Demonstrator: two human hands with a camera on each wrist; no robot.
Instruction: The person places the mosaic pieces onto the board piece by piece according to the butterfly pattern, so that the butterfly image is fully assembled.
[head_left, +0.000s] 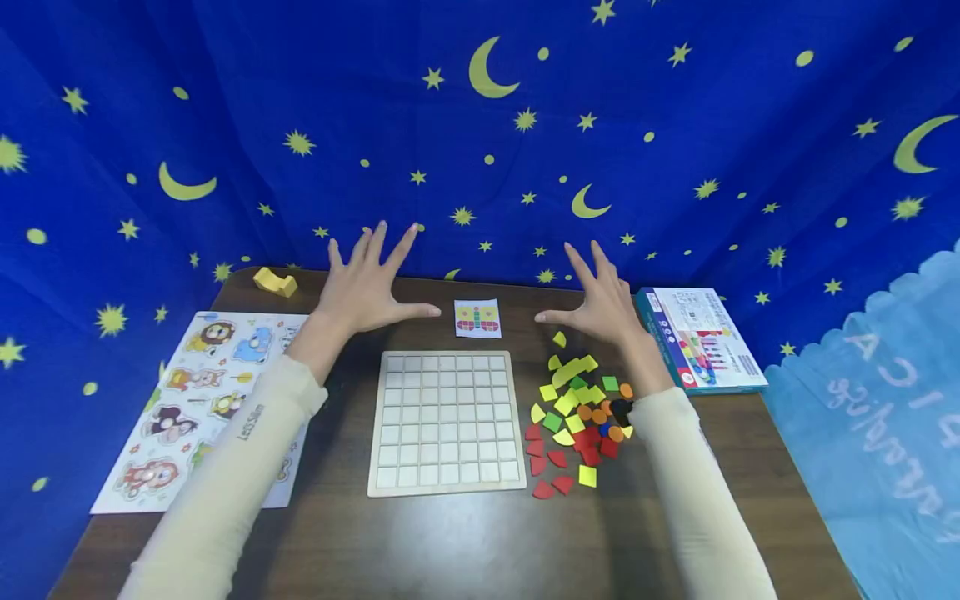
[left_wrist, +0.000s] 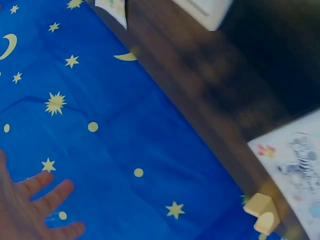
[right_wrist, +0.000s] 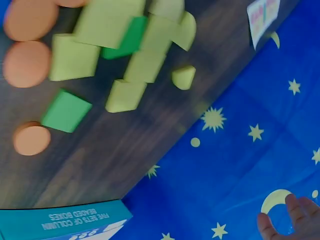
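Observation:
My left hand [head_left: 362, 287] hovers with spread fingers over the table's back edge, left of a small pattern card [head_left: 477, 318] that shows a coloured figure. On the card's other side my right hand [head_left: 600, 302] is raised, its fingers apart and holding nothing. Below and between them lies a square wooden grid board [head_left: 448, 422] with pale cells. Nearest to the right hand is a loose spread of coloured pieces: yellow squares [head_left: 587, 476], red quarter-circles [head_left: 557, 458], orange discs [head_left: 616, 434] and green squares [head_left: 552, 422]. The right forearm hides some black pieces partly.
A white animal puzzle board [head_left: 168, 417] lies at the left, partly under the left forearm. Behind it sits a yellow block [head_left: 275, 282]. A teal-edged box [head_left: 705, 337] stands at the back right. A blue starry cloth [head_left: 420, 150] hangs behind the brown table [head_left: 435, 550].

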